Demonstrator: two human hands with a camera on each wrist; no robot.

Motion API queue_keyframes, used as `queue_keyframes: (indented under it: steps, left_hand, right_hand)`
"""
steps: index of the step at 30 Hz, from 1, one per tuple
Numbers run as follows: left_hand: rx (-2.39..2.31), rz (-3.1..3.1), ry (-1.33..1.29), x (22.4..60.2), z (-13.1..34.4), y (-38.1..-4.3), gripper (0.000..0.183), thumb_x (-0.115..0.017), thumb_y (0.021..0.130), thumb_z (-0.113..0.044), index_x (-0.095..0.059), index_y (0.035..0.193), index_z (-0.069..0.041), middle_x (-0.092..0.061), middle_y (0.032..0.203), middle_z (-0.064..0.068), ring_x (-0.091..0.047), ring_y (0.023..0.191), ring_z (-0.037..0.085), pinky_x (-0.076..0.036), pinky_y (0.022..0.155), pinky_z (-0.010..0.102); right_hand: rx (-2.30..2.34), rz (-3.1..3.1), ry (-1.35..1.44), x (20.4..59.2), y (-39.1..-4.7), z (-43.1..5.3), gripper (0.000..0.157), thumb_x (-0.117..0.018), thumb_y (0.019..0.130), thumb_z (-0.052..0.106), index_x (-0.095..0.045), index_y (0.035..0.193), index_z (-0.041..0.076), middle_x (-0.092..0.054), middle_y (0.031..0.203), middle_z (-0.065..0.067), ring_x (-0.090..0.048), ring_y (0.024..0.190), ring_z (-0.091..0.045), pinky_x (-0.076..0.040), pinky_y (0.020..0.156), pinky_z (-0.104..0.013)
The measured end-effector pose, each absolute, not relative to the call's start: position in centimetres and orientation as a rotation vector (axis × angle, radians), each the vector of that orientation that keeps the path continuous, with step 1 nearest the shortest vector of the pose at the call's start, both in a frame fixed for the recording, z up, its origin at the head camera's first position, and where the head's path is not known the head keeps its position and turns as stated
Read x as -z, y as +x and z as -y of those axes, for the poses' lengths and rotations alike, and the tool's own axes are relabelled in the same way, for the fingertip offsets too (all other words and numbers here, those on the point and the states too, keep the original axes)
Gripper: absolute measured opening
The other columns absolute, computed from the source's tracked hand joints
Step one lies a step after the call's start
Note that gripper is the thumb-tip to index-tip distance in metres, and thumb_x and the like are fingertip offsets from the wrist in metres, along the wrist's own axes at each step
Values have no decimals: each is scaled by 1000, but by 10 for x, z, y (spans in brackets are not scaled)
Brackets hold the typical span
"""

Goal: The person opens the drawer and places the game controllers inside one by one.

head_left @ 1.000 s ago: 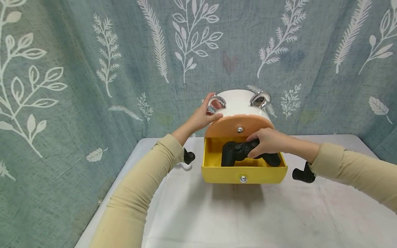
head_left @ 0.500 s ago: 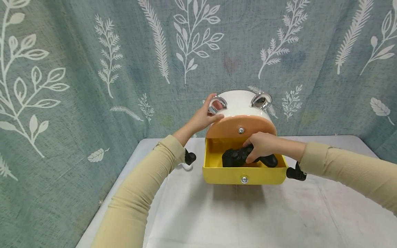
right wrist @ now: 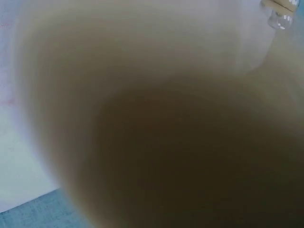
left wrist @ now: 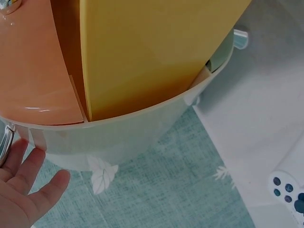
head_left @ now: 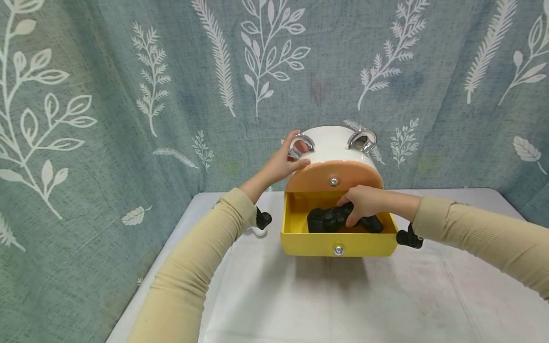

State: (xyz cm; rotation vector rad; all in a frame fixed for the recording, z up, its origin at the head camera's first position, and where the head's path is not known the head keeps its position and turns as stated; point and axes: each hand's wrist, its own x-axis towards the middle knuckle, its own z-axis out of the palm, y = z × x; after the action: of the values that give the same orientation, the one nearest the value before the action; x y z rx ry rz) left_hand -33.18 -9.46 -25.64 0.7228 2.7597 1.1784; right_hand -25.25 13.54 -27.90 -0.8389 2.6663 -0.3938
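Observation:
In the head view a small cabinet has a white rounded shell, two chrome rings on top and an orange upper drawer. Below it, a yellow drawer is pulled out. My right hand reaches into this drawer and grips a black game controller from above, covering its middle. The left hand rests on the shell beside the left chrome ring; its spread fingers touch the shell's side in the left wrist view. The right wrist view is mostly blocked by a blurred yellow surface.
A white game controller lies on the white-covered table, left of the cabinet and partly hidden behind my left wrist in the head view. A patterned green-blue curtain hangs close behind the cabinet and along the left side.
My right hand has moved down and slightly left with the black game controller, which now sits lower and flatter in the yellow drawer. The left hand stays on the shell.

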Motion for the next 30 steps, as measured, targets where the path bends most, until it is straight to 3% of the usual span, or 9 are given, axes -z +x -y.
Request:
queue_keyframes:
  steps: [5,16,30]
  left_hand:
    - [-1175,-2767,734,256,95,-332,83,-61,85,-43,-5,145,-35,-44,135,16,-53,113,28,-45,89,43]
    - [-1177,-2766,721,257,94,-332,82,-62,85,-42,-5,145,-36,-44,134,16,-53,113,29,-45,88,44]
    - [-1191,-2762,731,257,94,-332,82,-62,85,-41,-6,145,-35,-48,129,16,-54,111,28,-46,87,44]
  right_hand:
    - [477,-2627,-876,276,-252,-137,37,-69,79,5,-62,114,-3,-65,109,-15,-58,106,-29,-48,88,-38]
    - [480,-2661,-873,283,-248,-140,35,-69,80,7,-64,113,0,-66,109,-13,-58,107,-29,-48,87,-37]
    - [857,-2604,-930,272,-222,-153,35,-67,82,9,-61,116,-1,-62,113,-16,-63,88,-21,-52,78,-34]
